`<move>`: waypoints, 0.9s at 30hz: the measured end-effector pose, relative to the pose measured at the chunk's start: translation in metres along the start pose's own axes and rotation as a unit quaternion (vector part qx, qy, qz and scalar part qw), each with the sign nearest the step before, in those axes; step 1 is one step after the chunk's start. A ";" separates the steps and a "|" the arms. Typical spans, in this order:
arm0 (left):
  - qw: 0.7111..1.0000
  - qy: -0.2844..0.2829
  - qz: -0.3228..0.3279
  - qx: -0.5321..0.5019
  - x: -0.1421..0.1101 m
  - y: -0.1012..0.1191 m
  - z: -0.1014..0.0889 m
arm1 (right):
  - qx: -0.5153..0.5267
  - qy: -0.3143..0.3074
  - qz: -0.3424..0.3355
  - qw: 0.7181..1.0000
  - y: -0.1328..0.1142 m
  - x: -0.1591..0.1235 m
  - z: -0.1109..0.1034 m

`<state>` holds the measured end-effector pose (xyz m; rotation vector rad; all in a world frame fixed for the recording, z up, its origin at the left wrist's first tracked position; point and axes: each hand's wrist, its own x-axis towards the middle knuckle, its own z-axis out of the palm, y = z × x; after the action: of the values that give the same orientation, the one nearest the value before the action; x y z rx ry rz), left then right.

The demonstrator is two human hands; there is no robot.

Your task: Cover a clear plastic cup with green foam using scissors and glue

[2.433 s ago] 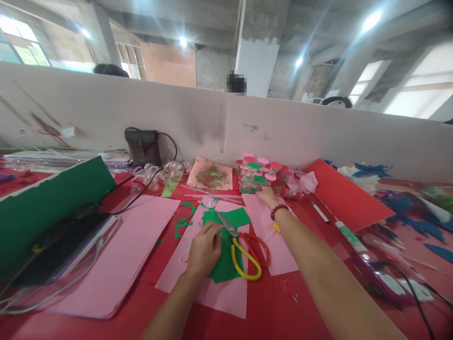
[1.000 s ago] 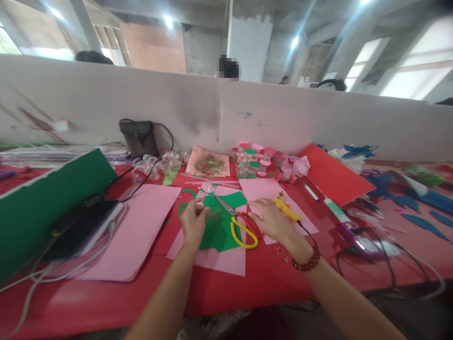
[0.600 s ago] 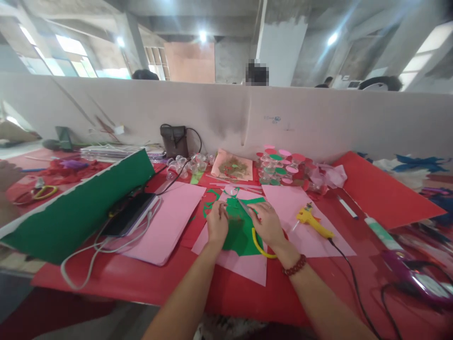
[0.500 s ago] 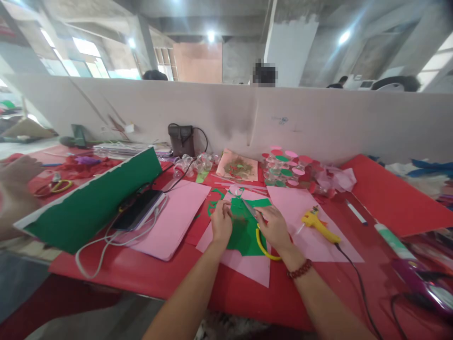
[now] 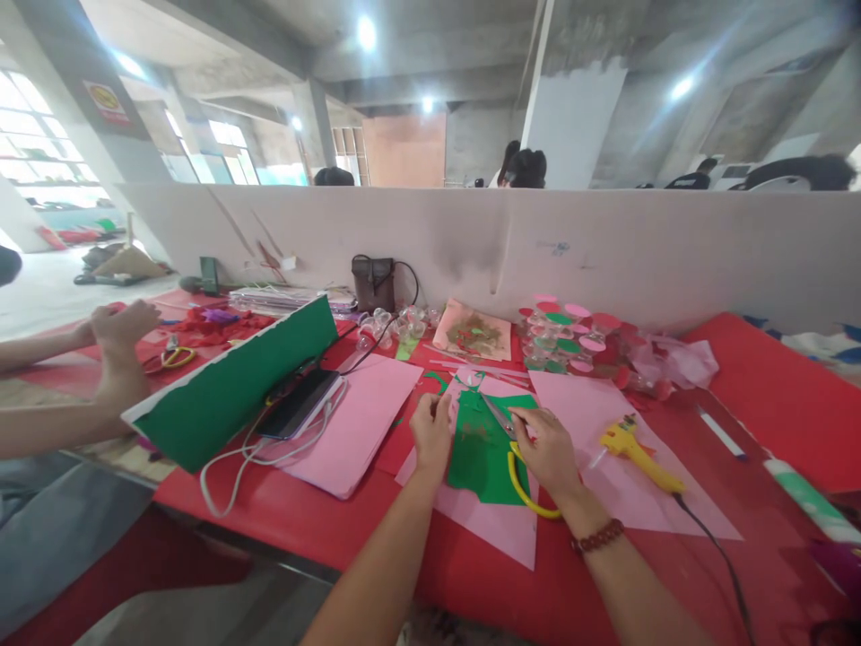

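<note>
My left hand (image 5: pixel 434 435) has its fingers curled and pinched on the left edge of a green paper piece (image 5: pixel 485 453). That piece lies on a pink sheet (image 5: pixel 494 529) on the red table. My right hand (image 5: pixel 548 453), with a bead bracelet at the wrist, is closed over the handles of scissors (image 5: pixel 521 480). A yellow handle loop shows below the hand, and the blades (image 5: pixel 499 415) point away across the green paper. A yellow glue gun (image 5: pixel 636 449) lies just right of my right hand, apart from it.
A green board (image 5: pixel 235 386) leans over a dark device with white cables (image 5: pixel 300 404). At the partition stand a brown bag (image 5: pixel 375 283) and clear cups with pink and green discs (image 5: pixel 565 341). A co-worker's hands (image 5: pixel 121 327) work at far left.
My right hand came back from the cups, the glue gun now lies on the pink sheet, and the hand closed on the scissors. The view swung left, bringing a co-worker's hands into sight.
</note>
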<state>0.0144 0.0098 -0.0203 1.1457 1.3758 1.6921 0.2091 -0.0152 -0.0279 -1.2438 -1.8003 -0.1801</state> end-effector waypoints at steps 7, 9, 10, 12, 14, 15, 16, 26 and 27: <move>0.942 -0.184 -0.144 -0.240 -0.005 0.016 0.003 | 0.061 0.007 0.038 0.997 -0.009 0.003 -0.006; 0.926 -0.201 -0.163 -0.275 -0.004 0.019 0.003 | 0.075 -0.002 0.041 0.996 -0.014 0.004 -0.007; 0.924 -0.203 -0.175 -0.274 -0.004 0.020 0.004 | 0.075 -0.010 0.039 0.996 -0.015 0.005 -0.008; 0.923 -0.211 -0.193 -0.258 -0.003 0.019 0.004 | 0.068 -0.022 0.032 0.997 -0.018 0.005 -0.008; 0.926 -0.211 -0.200 -0.242 -0.003 0.017 0.005 | 0.061 -0.031 0.026 0.997 -0.019 0.004 -0.008; 0.929 -0.209 -0.198 -0.235 -0.003 0.017 0.005 | 0.058 -0.036 0.024 0.997 -0.019 0.004 -0.008; 0.932 -0.206 -0.193 -0.227 -0.003 0.016 0.006 | 0.056 -0.040 0.022 0.997 -0.019 0.003 -0.008; 0.976 -0.154 -0.124 -0.092 0.024 0.018 0.001 | 0.036 -0.057 0.000 0.998 -0.024 -0.004 -0.005; 0.982 -0.148 -0.108 -0.050 0.041 0.019 -0.003 | 0.033 -0.059 -0.013 0.998 -0.025 -0.005 -0.005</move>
<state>-0.0034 0.0410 0.0068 1.0978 1.1685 1.3608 0.1920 -0.0333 -0.0197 -1.2067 -1.9095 -0.0622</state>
